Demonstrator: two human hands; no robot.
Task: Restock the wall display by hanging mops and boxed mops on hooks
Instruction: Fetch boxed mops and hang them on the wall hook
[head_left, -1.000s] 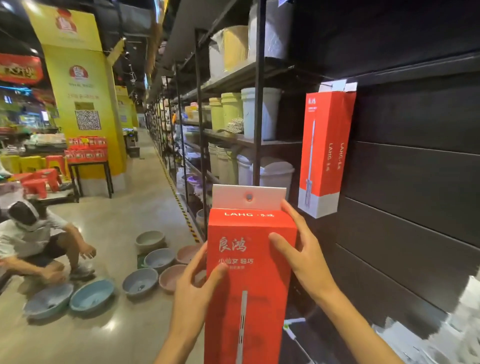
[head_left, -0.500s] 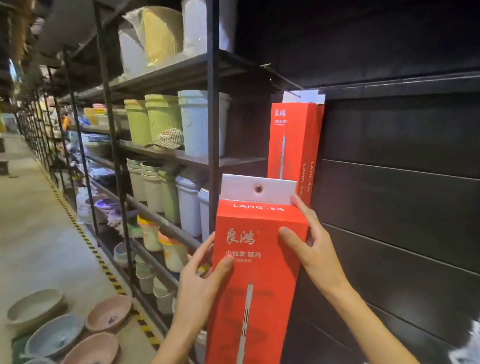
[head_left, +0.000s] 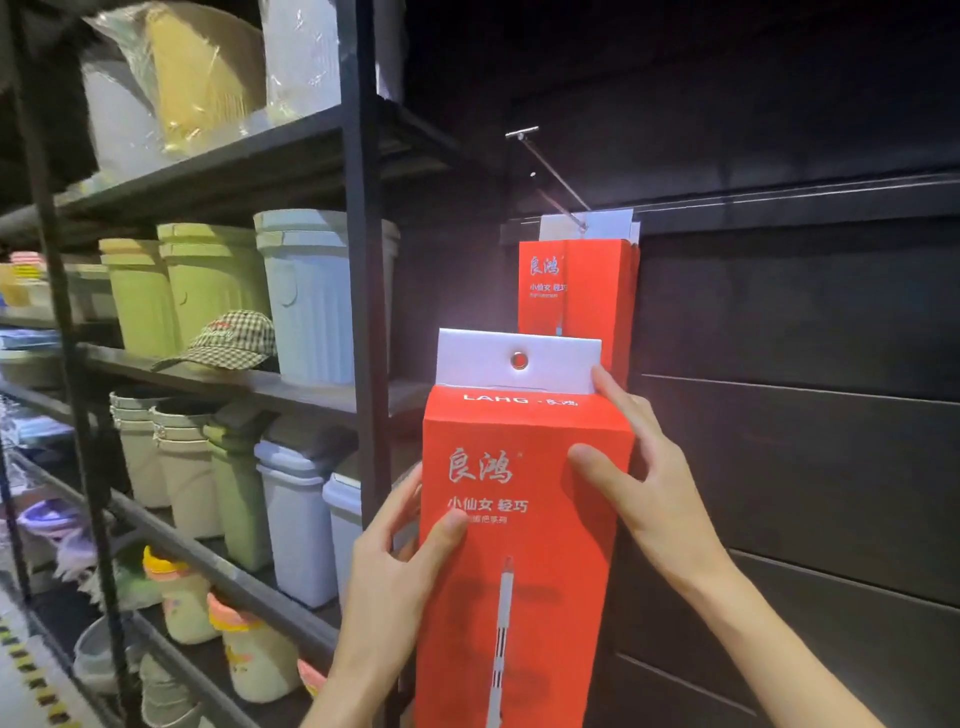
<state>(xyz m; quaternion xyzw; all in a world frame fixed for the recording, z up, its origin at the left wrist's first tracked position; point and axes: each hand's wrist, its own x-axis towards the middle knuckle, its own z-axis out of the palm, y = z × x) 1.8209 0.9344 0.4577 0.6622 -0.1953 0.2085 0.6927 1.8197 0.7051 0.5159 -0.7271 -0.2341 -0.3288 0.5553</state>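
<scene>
Left hand (head_left: 395, 577) and right hand (head_left: 644, 483) grip tall red cardboard mop box (head_left: 519, 545) below hung red box (head_left: 576, 291) on metal hook (head_left: 550, 171); black shelf post (head_left: 363, 312) just left.

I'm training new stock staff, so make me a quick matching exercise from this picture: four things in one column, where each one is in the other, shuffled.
Things:
1. held red box
2. hung red box
3. checked cap
4. metal eyelet

Places:
A. on the black shelf beside a pale bin
B. in the held box's white tab
C. between both hands
D. on the wall hook

Pairs: 1-C, 2-D, 3-A, 4-B
</scene>
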